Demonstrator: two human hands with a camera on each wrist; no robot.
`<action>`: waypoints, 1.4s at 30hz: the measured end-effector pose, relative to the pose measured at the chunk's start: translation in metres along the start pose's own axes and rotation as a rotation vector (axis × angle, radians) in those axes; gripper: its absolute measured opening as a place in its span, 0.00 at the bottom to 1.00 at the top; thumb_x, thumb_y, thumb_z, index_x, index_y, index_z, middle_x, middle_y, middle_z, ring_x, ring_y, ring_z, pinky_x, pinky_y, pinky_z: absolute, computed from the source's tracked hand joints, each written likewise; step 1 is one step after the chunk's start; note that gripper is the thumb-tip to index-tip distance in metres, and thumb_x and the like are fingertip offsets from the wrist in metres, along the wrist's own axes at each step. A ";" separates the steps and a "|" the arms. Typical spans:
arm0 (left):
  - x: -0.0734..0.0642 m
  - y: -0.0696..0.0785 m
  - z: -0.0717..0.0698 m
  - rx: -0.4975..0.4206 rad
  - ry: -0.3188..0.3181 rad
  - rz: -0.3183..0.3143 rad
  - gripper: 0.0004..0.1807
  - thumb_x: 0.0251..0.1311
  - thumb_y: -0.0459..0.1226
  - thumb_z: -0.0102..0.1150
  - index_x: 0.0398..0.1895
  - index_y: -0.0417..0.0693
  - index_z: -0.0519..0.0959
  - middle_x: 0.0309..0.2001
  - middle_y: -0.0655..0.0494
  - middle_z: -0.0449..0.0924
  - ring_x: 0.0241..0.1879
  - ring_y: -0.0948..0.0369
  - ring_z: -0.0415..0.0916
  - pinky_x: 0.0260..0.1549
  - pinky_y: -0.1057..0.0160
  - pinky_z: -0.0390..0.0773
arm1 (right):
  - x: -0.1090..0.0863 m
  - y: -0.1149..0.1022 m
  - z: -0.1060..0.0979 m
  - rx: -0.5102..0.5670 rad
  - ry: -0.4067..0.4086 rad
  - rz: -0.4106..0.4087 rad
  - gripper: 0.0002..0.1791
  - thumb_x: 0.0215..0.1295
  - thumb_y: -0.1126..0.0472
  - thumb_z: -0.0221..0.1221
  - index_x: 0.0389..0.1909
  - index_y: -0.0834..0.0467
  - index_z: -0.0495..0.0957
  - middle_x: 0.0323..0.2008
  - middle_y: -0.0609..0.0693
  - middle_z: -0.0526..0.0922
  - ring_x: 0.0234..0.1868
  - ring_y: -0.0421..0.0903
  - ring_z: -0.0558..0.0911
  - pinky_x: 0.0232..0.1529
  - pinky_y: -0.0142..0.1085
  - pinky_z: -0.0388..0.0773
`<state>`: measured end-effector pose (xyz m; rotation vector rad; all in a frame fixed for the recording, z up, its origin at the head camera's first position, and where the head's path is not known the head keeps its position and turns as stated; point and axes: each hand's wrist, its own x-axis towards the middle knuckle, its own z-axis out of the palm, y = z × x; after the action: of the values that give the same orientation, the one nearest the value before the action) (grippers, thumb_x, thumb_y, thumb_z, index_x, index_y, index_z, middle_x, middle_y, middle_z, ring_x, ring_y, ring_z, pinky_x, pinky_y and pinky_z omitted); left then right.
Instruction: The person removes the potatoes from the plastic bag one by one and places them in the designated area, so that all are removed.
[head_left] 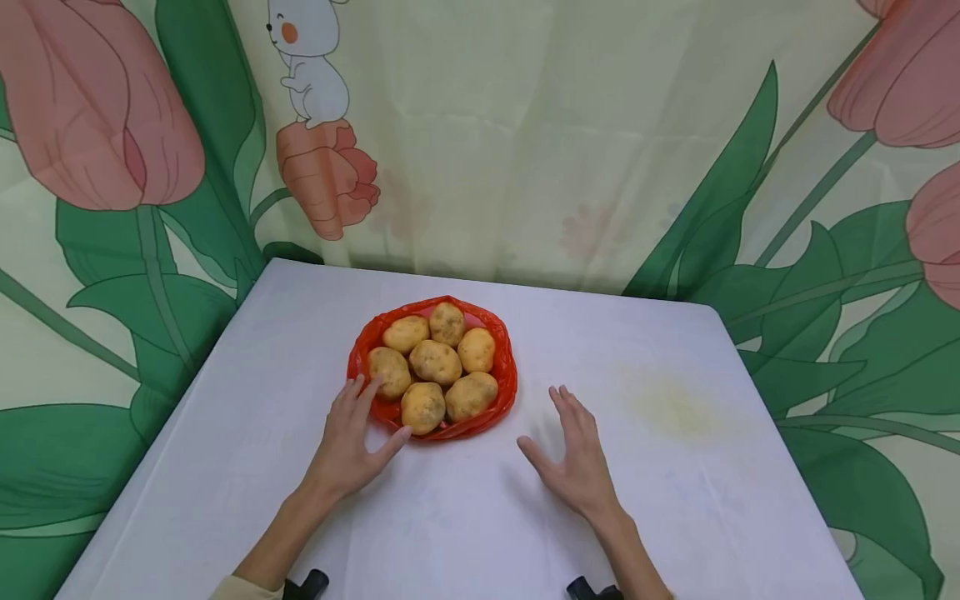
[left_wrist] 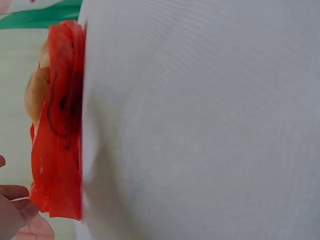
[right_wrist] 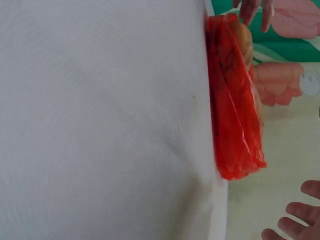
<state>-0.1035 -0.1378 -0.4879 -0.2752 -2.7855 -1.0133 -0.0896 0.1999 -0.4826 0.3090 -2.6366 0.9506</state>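
Several potatoes (head_left: 436, 362) lie in a red plastic bag (head_left: 507, 379) whose rim is rolled down into a ring on the table. My left hand (head_left: 347, 446) has its fingers spread at the bag's near left side, fingertips overlapping the rim in the head view. To the right of the bag, with a gap between, hovers my right hand (head_left: 576, 460), thumb apart and fingers extended, holding nothing. In the left wrist view, fingertips (left_wrist: 15, 192) are right by the bag's side (left_wrist: 55, 150). The right wrist view shows the bag (right_wrist: 235, 110) with spread fingers (right_wrist: 300, 212) off its near end.
A white cloth covers the table (head_left: 660, 500), with a faint yellowish stain (head_left: 675, 408) on the right. Behind it hangs a curtain (head_left: 480, 150) printed with tulips, leaves and a small white animal. Dark wrist mounts (head_left: 306, 585) show at the bottom edge.
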 end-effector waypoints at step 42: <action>0.052 -0.048 -0.003 -0.262 0.040 -0.117 0.38 0.66 0.48 0.63 0.77 0.53 0.62 0.73 0.35 0.56 0.74 0.39 0.52 0.67 0.28 0.58 | 0.052 -0.038 0.062 0.035 -0.122 0.065 0.46 0.55 0.36 0.70 0.69 0.57 0.71 0.63 0.55 0.75 0.62 0.54 0.74 0.58 0.52 0.78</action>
<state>-0.1649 -0.1697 -0.5039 -0.1223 -2.6574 -1.3985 -0.1398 0.1263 -0.4864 0.2995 -2.7579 1.0301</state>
